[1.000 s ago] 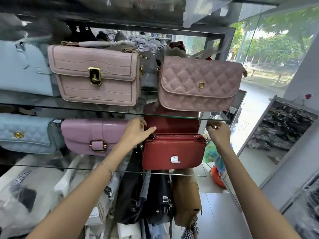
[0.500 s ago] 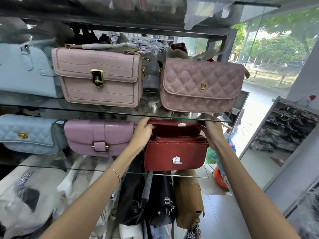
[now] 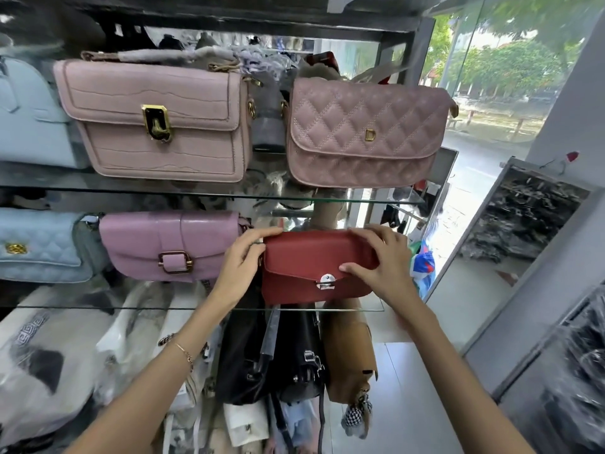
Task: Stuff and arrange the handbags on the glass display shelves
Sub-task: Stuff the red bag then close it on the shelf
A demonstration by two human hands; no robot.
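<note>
Two bare forearms rise from the bottom of the frame, the left wrist wearing a thin gold bracelet [image 3: 185, 353]. Just above the middle of the frame both hands grasp the red handbag [image 3: 304, 257]. The left hand [image 3: 244, 260] curls round the bag's left end, with a finger lying along its top edge. The right hand [image 3: 383, 260] wraps over the top right corner, and its thumb presses on the front flap just beside the silver clasp [image 3: 325, 282]. The flap is down and the bag stands upright at the right end of the lower glass shelf [image 3: 98, 308].

Under that shelf, in the lower centre, hang black bags [image 3: 262, 355] and a tan bag [image 3: 350, 355]. Left of the red bag on the same shelf stand a lilac buckle bag [image 3: 173, 247], near the left hand, and a pale blue quilted bag [image 3: 39, 247] at the left edge.

Higher up, the upper glass shelf [image 3: 196, 193] carries a pink embossed bag [image 3: 157, 122] with a gold lock and a dusty pink quilted bag [image 3: 366, 132] to its right. Green trees [image 3: 510, 63] show through the window in the upper right.
</note>
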